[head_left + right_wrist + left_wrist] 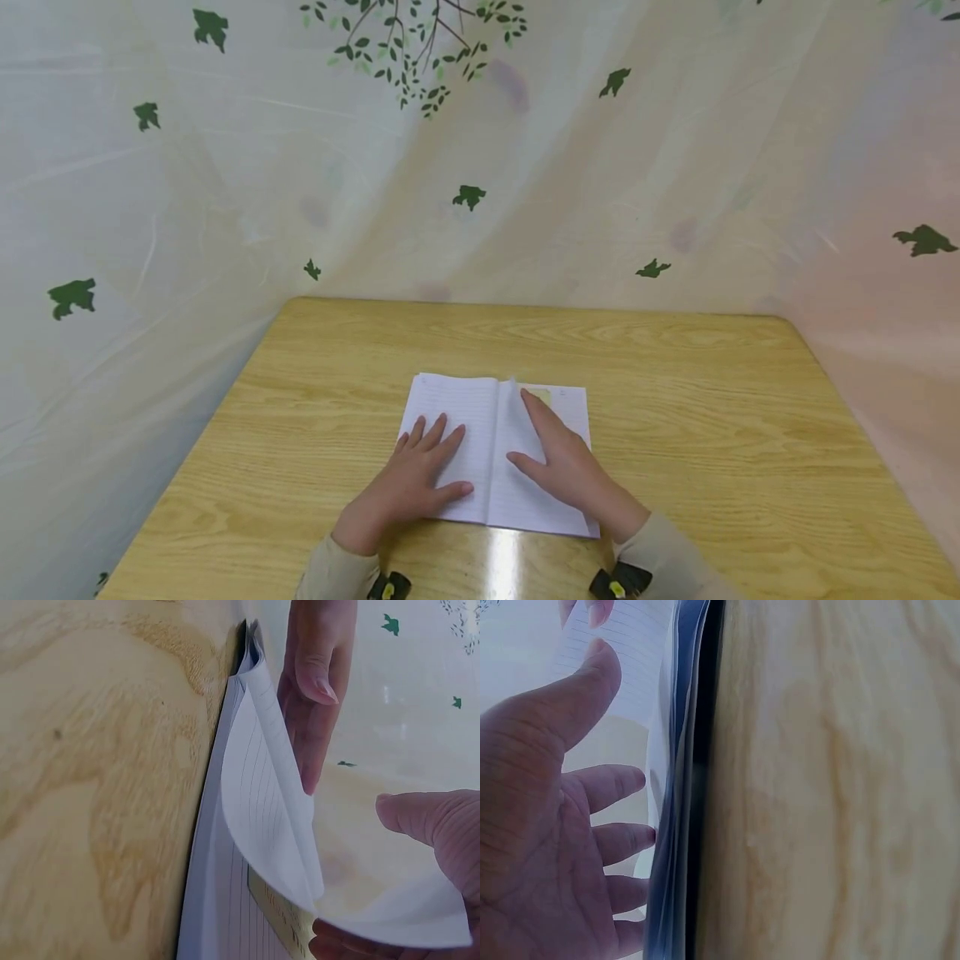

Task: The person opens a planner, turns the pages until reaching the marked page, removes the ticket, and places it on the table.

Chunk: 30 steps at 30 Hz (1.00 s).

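Head view: I list one opened notebook [491,450], near-centre on the table [697,400]; left hand [420,475] splayed, gripping nothing, on its left page [461,400]; right hand [564,465] straight-fingered, thumb apart, unclenched, against a raised right leaf [514,427].

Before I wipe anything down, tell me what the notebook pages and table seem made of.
Notebook pages: likely thin matte paper, since one curves softly. Table: wood or wood-look laminate, unclear which; grain shows, and a bright reflection suggests gloss.
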### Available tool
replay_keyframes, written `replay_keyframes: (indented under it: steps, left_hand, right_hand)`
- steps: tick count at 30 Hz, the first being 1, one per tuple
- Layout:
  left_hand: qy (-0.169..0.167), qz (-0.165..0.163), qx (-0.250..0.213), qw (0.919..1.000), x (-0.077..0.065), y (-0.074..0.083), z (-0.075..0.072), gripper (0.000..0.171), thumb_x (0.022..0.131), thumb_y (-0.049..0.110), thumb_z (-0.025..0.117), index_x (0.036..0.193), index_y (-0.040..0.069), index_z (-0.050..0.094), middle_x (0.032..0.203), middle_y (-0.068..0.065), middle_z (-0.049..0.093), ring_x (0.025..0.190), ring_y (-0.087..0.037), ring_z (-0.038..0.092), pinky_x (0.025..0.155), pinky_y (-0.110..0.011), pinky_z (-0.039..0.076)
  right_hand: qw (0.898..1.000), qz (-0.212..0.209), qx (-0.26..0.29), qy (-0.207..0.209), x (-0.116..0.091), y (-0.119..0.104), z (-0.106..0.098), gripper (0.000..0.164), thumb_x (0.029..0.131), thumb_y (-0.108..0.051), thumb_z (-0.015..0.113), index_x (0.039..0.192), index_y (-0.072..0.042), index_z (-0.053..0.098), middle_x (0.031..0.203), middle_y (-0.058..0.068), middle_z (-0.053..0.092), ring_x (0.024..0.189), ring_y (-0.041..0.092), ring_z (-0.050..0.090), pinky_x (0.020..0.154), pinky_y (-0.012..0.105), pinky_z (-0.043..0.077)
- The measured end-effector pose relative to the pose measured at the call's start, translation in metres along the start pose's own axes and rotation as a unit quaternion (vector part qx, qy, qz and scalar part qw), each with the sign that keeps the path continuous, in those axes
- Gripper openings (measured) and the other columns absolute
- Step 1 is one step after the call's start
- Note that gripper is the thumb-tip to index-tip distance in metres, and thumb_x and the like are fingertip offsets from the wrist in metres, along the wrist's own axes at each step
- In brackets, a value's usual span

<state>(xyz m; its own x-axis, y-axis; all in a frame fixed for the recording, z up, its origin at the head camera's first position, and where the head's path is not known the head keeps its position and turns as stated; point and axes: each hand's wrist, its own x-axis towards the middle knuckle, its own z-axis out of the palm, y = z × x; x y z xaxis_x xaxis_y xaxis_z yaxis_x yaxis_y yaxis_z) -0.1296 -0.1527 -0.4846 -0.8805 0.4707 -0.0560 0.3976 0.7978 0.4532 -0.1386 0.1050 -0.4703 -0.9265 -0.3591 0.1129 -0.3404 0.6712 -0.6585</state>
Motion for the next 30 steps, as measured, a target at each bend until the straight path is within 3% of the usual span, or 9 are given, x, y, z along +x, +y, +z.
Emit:
replay_keyframes:
  steps: [6,12,30]
  left_hand:
    - [0.007,0.000,-0.004,1.0000,0.000,0.000,0.000,0.076,0.091,0.057,0.057,0.149,0.010,0.041,0.155,-0.024,0.027,0.140,-0.054,0.015,0.108,-0.069,0.018]
    - [0.013,-0.004,-0.007,0.9999,0.001,0.000,0.000,0.076,0.092,0.057,0.055,0.149,0.009,0.040,0.155,-0.023,0.028,0.141,-0.052,0.016,0.109,-0.068,0.018]
    - [0.010,-0.013,-0.007,0.9998,0.001,-0.002,0.000,0.076,0.094,0.057,0.053,0.151,0.009,0.036,0.157,-0.019,0.027,0.143,-0.047,0.014,0.111,-0.064,0.016]
  right_hand:
    - [1.000,-0.012,-0.010,-0.009,-0.003,-0.003,0.005,0.084,0.091,-0.031,0.069,0.156,-0.009,0.022,0.156,0.020,0.027,0.142,0.036,0.028,0.109,0.055,0.032]
    - [1.000,-0.013,-0.002,-0.024,-0.006,-0.010,0.006,0.080,0.092,-0.036,0.067,0.155,-0.011,0.025,0.154,0.029,0.025,0.134,0.047,0.036,0.101,0.062,0.037]
    - [0.995,-0.004,0.014,-0.098,-0.011,-0.018,0.006,0.087,0.090,-0.046,0.066,0.157,-0.013,0.020,0.156,0.032,0.011,0.137,0.053,0.025,0.104,0.066,0.030]
